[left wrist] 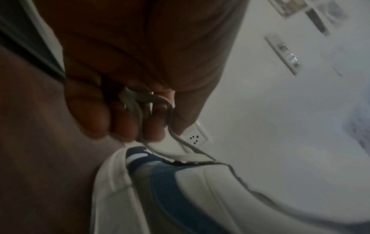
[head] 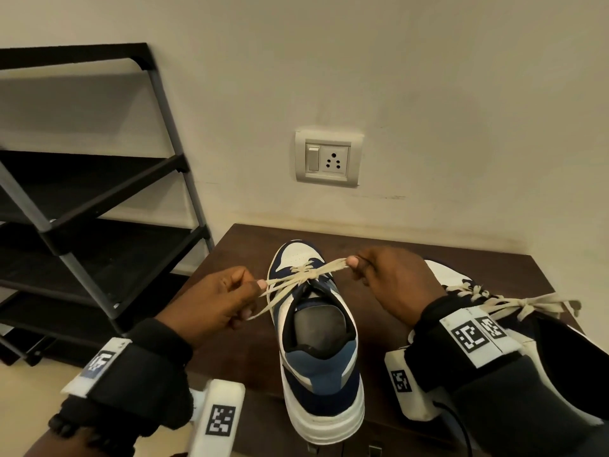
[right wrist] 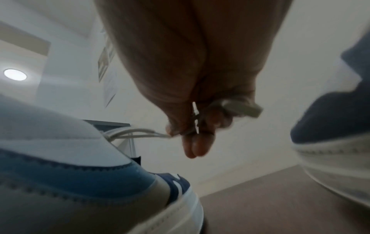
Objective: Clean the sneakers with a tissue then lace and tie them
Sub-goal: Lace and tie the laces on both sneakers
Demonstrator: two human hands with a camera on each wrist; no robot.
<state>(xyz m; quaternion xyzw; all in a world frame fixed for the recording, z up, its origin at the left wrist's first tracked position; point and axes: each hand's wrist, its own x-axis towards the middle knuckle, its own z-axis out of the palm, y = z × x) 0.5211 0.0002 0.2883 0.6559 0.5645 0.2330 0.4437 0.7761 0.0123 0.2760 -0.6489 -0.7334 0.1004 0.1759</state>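
A white and navy sneaker [head: 318, 344] stands heel toward me on the dark wooden table [head: 389, 255]. Its cream lace [head: 304, 275] is crossed in a knot over the tongue and stretched out to both sides. My left hand [head: 230, 300] pinches the left strands of the lace [left wrist: 140, 101], which run back through its curled fingers. My right hand [head: 372, 268] pinches the right loop of the lace [right wrist: 238, 107] between thumb and fingers. A second sneaker [head: 547, 341] lies at the right, partly behind my right wrist, with its lace tied in a bow [head: 524, 305].
A black metal shoe rack [head: 92, 206] stands left of the table. The wall behind carries a switch and socket plate [head: 328, 159]. The near sneaker's heel overhangs the table's front edge.
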